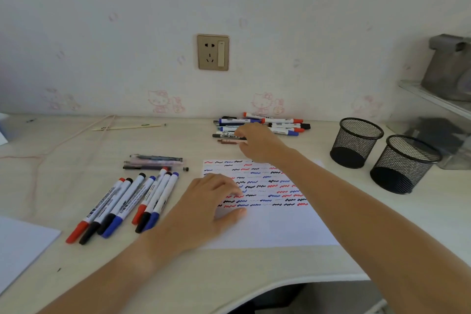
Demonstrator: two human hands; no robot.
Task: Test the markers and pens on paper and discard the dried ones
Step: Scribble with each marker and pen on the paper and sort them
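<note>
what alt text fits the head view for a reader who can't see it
A person's right hand reaches into a far pile of markers and pens while the left hand rests on squiggle-covered paper. Sorted markers lie left; two mesh cups stand right.

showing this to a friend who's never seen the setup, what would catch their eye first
Probably the sheet of paper at centre, its upper half filled with red, blue and black squiggles, with the left hand resting on it. Next, the right hand reaching into the marker pile by the wall, and the row of markers left of the paper.
</note>
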